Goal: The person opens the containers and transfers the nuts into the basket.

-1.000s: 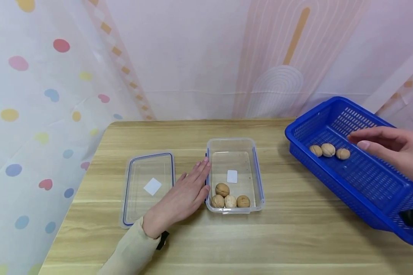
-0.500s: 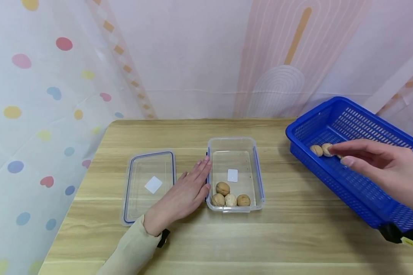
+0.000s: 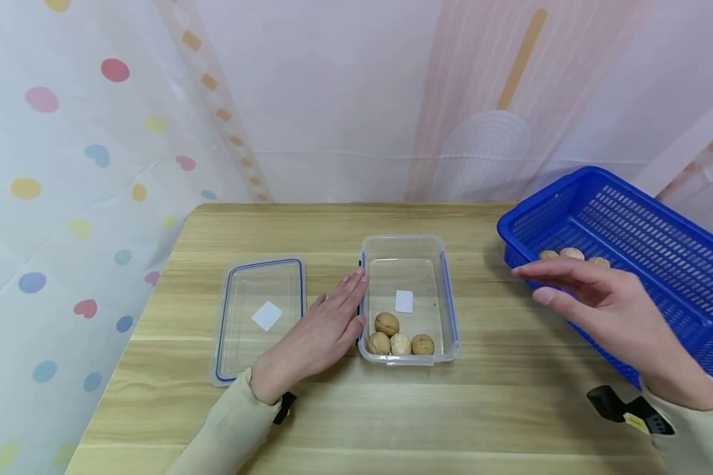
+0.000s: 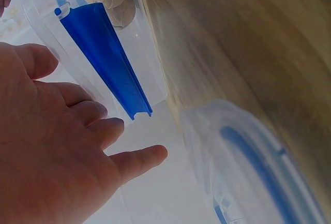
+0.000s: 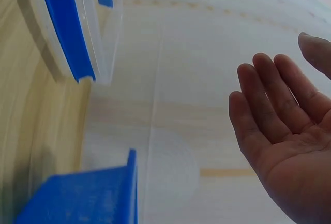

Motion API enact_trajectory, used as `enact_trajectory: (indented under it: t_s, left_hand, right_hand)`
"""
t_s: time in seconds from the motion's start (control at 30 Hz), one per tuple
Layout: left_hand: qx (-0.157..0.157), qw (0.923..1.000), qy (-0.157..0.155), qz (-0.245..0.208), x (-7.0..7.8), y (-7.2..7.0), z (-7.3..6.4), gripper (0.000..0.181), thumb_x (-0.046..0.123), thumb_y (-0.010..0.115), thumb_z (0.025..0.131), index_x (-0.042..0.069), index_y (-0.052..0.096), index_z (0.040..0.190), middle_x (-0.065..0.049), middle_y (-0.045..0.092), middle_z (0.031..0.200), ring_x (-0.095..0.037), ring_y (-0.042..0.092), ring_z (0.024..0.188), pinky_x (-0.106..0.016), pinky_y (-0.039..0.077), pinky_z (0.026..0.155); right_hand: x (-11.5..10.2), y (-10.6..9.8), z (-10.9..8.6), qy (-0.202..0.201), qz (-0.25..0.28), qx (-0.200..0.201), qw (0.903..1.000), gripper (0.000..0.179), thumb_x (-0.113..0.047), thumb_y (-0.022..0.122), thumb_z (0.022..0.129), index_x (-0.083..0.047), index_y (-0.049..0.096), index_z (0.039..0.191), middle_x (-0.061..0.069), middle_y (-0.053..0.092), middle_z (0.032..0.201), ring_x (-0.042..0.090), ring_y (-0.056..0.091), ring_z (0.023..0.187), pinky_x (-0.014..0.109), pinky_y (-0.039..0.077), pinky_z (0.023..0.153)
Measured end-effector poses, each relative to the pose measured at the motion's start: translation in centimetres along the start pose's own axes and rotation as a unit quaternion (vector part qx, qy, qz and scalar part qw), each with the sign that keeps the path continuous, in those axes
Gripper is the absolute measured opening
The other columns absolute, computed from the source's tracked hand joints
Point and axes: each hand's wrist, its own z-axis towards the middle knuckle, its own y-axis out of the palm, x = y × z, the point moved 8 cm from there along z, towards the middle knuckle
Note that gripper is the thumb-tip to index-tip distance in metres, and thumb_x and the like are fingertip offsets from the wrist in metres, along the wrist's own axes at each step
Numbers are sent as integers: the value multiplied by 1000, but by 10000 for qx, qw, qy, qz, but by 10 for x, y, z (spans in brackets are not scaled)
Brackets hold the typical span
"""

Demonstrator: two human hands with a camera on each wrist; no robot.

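My left hand (image 3: 321,330) lies with straight fingers along the left side of a clear plastic container (image 3: 450,310); the left wrist view shows its blue side latch (image 4: 103,56) near the fingertips. Several walnuts (image 3: 386,323) sit at the container's near end. Above the left edge of a blue plastic basket (image 3: 535,218) hovers my right hand (image 3: 600,303), thumb apart from the fingers. Its palm (image 5: 295,157) is bare in the right wrist view. Three walnuts (image 3: 572,253) show in the basket, partly hidden behind that hand.
A clear lid (image 3: 243,290) with a blue seal and a white label lies left of the container, partly under my left forearm. The wooden table (image 3: 392,422) ends at the back against a patterned curtain (image 3: 333,99).
My right hand has moved left and toward me, from over the basket's inside to its left edge, with nothing in it. My left hand stays by the container.
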Motion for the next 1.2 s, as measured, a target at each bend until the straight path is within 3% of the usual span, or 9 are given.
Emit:
enact_trajectory:
  t_s: [0.1,0.23,0.67,0.97,1.2]
  left_hand:
    - [-15,10000,-7,1,0,0,0,61,31,38,113,6,19,165,-4,8,172,-25,13,158,-63,25,121]
    - [-29,10000,-15,-24,0,0,0,61,31,39,113,6,20,165,-4,8,172,-25,13,158,-62,25,121]
    - [2,9999,20,-139,-1,-1,0,61,30,41,112,5,22,165,-3,9,172,-24,13,158,-62,25,121]
    - [-34,9998,27,-182,-2,-1,0,60,30,40,113,7,21,165,-3,8,172,-24,12,158,-62,25,121]
    - [-51,9996,90,-276,-4,-2,0,61,31,40,113,7,20,165,-3,8,172,-26,13,158,-63,25,120]
  right_hand:
    - [-2,13,4,-166,149,-134,9997,35,12,66,95,-4,73,126,1,73,122,9,63,117,13,51,91]
    - [3,31,9,87,410,-304,9987,32,4,67,98,-10,73,126,-1,74,122,8,66,116,15,53,91]
    - [15,84,25,173,679,-807,9943,29,-10,68,101,-19,74,128,-6,72,126,11,63,121,20,47,103]
    - [18,122,40,-78,534,-1263,9905,30,-15,72,99,-14,74,128,-3,72,128,17,64,123,41,51,106]
    - [25,143,47,71,343,-1689,9850,37,-27,73,99,-20,71,135,-7,69,134,18,62,128,50,50,106]
